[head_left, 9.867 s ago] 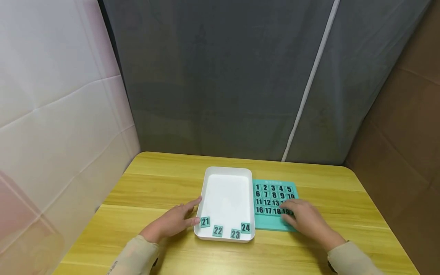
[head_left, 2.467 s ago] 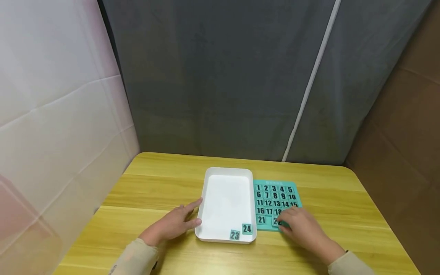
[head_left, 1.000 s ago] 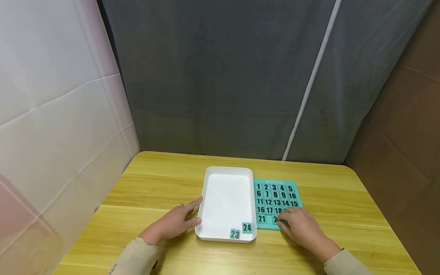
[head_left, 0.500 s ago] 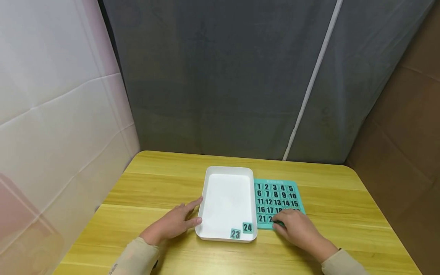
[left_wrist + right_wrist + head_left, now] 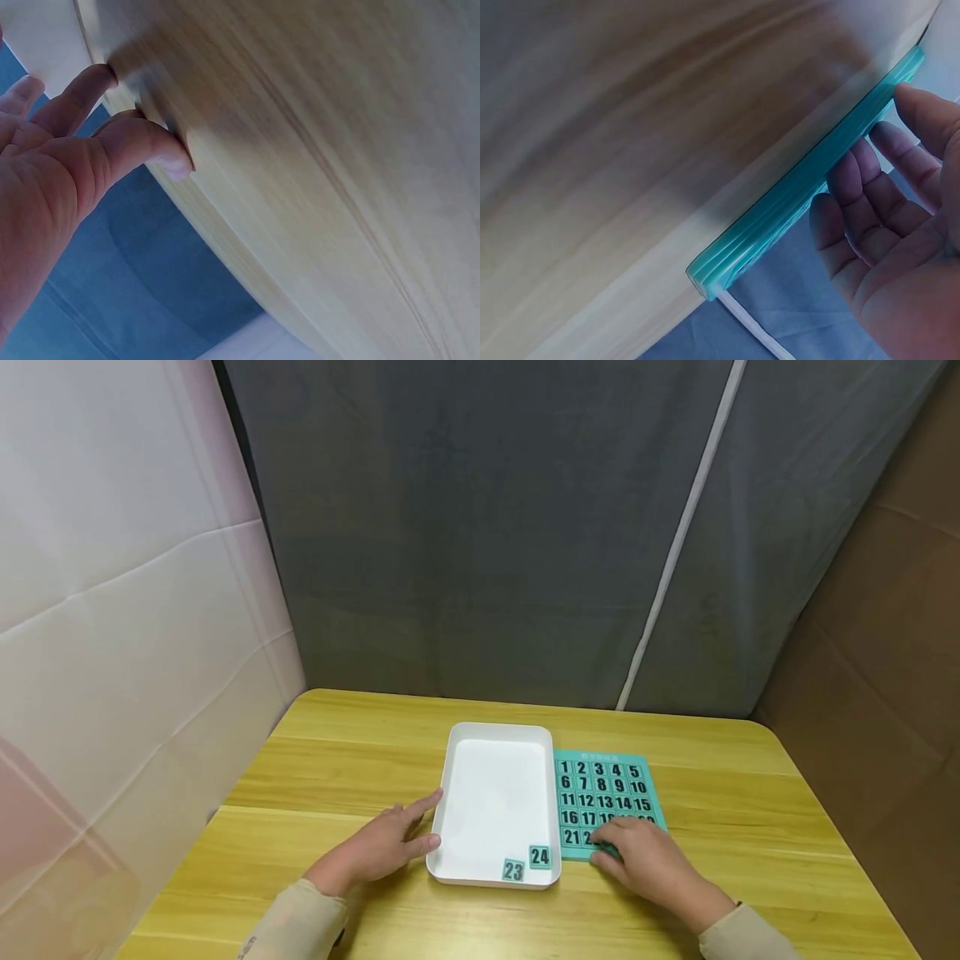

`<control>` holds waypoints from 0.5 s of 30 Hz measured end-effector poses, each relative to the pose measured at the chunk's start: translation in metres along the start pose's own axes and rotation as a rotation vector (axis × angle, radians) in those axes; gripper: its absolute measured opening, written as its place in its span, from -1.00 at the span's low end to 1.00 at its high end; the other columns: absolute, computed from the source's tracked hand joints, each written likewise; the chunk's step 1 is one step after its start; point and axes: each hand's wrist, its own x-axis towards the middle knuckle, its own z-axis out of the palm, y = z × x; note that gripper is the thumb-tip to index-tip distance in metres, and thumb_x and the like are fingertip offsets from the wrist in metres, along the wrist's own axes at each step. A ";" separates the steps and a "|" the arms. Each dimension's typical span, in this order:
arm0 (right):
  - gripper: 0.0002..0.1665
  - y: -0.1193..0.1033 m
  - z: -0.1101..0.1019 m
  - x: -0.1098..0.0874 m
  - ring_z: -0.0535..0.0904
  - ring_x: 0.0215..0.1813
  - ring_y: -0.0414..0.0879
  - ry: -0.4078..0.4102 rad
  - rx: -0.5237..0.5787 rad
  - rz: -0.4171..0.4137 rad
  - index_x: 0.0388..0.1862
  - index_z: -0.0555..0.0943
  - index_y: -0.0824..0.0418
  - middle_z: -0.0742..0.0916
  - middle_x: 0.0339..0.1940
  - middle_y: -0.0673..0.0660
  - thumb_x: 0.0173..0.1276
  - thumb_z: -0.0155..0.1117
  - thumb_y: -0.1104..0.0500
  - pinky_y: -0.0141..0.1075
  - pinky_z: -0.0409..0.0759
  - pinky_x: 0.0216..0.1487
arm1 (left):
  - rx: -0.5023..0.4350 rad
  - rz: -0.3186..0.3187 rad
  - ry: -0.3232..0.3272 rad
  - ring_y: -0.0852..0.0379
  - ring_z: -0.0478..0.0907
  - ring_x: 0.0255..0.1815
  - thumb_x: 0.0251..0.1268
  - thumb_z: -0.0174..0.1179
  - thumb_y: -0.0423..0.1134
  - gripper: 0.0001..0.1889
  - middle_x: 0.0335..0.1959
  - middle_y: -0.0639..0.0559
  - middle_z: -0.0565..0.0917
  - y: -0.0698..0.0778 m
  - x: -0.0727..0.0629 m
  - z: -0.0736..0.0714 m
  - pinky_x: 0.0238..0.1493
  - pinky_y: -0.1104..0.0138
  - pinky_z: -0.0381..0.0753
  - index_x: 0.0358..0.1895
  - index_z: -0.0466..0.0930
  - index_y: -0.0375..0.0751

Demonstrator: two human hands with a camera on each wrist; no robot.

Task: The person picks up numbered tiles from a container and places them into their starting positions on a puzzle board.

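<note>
My left hand [image 5: 378, 846] lies at the left side of a white tray [image 5: 495, 793], fingers spread and fingertips touching its edge. Inside the tray, near its front right, lie number tile 23 [image 5: 513, 870] and number tile 24 [image 5: 539, 857]. To the right of the tray is a teal number board [image 5: 611, 758] with rows of numbered tiles. Over its lower rows is my right hand [image 5: 648, 860]; the fingertips rest on a partly covered tile starting with 2 [image 5: 589, 837], beside number tile 21 [image 5: 572, 837]. In the right wrist view the thumb touches the board's edge [image 5: 780, 202].
A yellow wood-grain table [image 5: 360, 760] carries the tray and board, which sit side by side. A grey curtain [image 5: 465, 527] hangs behind it, with a pale wall [image 5: 150, 610] to the left and a brown one [image 5: 877, 677] to the right.
Tiles 21 and 22 have left the tray for the board's bottom row. Over the last second my right hand has slid the tile 22 left, next to 21. My left hand stays put.
</note>
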 end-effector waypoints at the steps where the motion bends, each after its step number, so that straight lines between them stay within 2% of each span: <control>1: -0.76 0.000 0.000 0.000 0.79 -0.03 -0.06 -0.001 0.001 0.003 -0.06 0.82 -0.01 0.86 -0.11 -0.05 0.37 0.57 -0.03 -0.02 0.77 0.09 | 0.001 0.002 0.001 -0.71 0.04 0.64 0.56 0.25 0.10 -0.21 0.62 -0.42 0.35 0.000 0.000 0.000 0.54 -0.52 0.11 0.73 0.17 0.11; 15: -0.76 -0.001 0.002 0.000 0.78 -0.04 -0.08 -0.006 0.001 0.016 -0.06 0.81 0.00 0.85 -0.11 -0.06 0.38 0.57 -0.04 -0.05 0.77 0.08 | 0.000 -0.001 0.013 -0.67 0.03 0.66 0.58 0.22 0.13 -0.24 0.64 -0.36 0.35 -0.004 0.000 0.004 0.55 -0.52 0.11 0.73 0.18 0.16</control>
